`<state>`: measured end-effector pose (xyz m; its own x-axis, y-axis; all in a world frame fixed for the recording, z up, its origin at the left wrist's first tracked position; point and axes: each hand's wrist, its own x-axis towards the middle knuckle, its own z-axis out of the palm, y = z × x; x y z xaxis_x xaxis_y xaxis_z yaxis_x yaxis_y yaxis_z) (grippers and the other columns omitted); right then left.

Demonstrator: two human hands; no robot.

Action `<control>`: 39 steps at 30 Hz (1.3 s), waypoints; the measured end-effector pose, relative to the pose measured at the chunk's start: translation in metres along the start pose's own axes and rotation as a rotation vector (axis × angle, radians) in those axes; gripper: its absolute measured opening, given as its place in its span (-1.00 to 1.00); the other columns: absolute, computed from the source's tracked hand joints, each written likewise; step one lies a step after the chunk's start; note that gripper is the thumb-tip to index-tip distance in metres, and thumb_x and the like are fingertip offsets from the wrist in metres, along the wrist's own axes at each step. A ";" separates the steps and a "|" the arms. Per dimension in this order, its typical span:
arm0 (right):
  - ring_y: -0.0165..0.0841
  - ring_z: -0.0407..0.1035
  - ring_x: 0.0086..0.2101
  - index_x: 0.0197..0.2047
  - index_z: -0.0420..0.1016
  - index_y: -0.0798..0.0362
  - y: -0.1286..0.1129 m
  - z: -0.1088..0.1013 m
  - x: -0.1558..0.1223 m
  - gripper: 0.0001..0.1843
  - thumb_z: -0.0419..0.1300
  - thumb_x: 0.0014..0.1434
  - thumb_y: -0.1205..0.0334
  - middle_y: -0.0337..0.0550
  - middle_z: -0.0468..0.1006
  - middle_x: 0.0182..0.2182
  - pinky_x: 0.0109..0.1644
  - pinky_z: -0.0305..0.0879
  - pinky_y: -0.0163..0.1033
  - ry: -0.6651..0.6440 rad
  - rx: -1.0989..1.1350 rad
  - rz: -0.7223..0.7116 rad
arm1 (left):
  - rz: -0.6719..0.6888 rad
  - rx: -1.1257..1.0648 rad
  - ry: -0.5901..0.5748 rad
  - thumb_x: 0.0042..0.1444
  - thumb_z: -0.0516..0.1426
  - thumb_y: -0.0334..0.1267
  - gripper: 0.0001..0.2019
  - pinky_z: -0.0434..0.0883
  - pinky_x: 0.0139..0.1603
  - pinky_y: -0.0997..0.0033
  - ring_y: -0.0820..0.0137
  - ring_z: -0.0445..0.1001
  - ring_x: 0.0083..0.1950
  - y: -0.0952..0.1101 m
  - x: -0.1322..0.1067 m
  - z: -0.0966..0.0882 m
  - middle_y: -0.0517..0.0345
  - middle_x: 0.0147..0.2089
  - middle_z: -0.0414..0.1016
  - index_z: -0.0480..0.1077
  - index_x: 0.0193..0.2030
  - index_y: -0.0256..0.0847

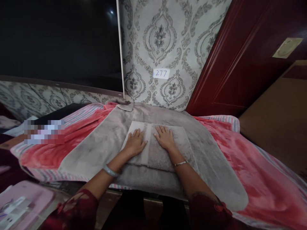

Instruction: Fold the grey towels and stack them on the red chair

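A light grey towel [160, 156], folded into a rough rectangle with a paler band across it, lies flat in front of me. My left hand [135, 142] rests palm down on its left part, fingers spread. On the other side of the band, my right hand [165, 137] lies flat on the towel, its fingers also apart. Neither hand grips anything. Under the towel is a larger grey plush cloth [96, 143], spread out with one corner turned over at the back.
A red blanket [251, 166] with striped edging shows beneath the grey cloth on both sides. Behind are a large dark screen [59, 44], patterned wallpaper with a "277" label [161, 73], and a dark red door [230, 64]. A pink lidded box [28, 198] stands at lower left.
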<state>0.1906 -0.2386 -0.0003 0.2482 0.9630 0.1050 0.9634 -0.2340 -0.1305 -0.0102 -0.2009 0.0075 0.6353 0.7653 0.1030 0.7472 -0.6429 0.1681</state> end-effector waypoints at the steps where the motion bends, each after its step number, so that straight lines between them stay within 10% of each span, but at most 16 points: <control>1: -0.10 -0.17 0.46 0.53 0.03 -0.09 0.001 0.000 0.000 -0.35 -0.20 0.47 -0.08 -0.11 -0.02 0.51 0.45 -0.20 0.23 0.001 -0.003 -0.003 | 0.016 0.005 0.008 0.37 -0.04 -0.02 -0.35 0.01 0.51 -0.13 0.05 -0.06 0.58 0.001 -0.008 0.001 -0.24 0.56 -0.02 0.10 0.49 -0.35; 7: -0.08 -0.21 0.46 0.54 0.00 -0.07 -0.008 -0.007 0.004 -0.34 -0.22 0.47 -0.06 -0.07 -0.06 0.52 0.43 -0.18 0.29 -0.064 -0.001 0.004 | 0.140 0.052 0.070 0.38 -0.03 -0.01 -0.37 -0.02 0.52 -0.14 0.07 -0.03 0.57 0.005 -0.048 0.019 -0.20 0.55 0.03 0.14 0.48 -0.31; 14: -0.18 -0.27 0.48 0.54 -0.07 0.11 -0.050 0.001 0.026 -0.31 -0.20 0.46 0.01 -0.01 -0.12 0.52 0.48 -0.34 0.25 -0.123 0.030 -0.338 | 0.191 0.105 0.183 0.38 -0.02 -0.04 -0.39 0.04 0.50 -0.19 0.02 0.04 0.55 0.004 -0.050 0.030 -0.26 0.52 0.09 0.16 0.46 -0.35; 28: -0.16 -0.14 0.46 0.54 -0.04 0.11 -0.044 0.013 0.073 -0.25 -0.24 0.46 -0.13 0.00 -0.05 0.50 0.48 -0.24 0.16 -0.191 0.032 -0.226 | 0.419 0.061 0.400 0.37 0.04 -0.23 -0.41 0.16 0.49 0.02 0.15 -0.02 0.57 -0.004 -0.118 0.051 -0.17 0.53 0.07 0.06 0.49 -0.29; 39: -0.16 -0.17 0.46 0.54 -0.05 0.19 -0.051 0.000 0.040 -0.30 -0.17 0.47 0.00 0.08 -0.07 0.50 0.49 -0.25 0.17 -0.158 -0.010 -0.346 | 0.428 -0.022 0.396 0.36 0.06 -0.25 -0.42 0.20 0.48 -0.03 0.14 0.05 0.55 -0.008 -0.119 0.051 -0.17 0.52 0.12 0.10 0.47 -0.28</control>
<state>0.1517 -0.1886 0.0110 -0.1101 0.9938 -0.0126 0.9887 0.1082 -0.1039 -0.0822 -0.2886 -0.0559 0.7554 0.3929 0.5244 0.4333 -0.8999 0.0502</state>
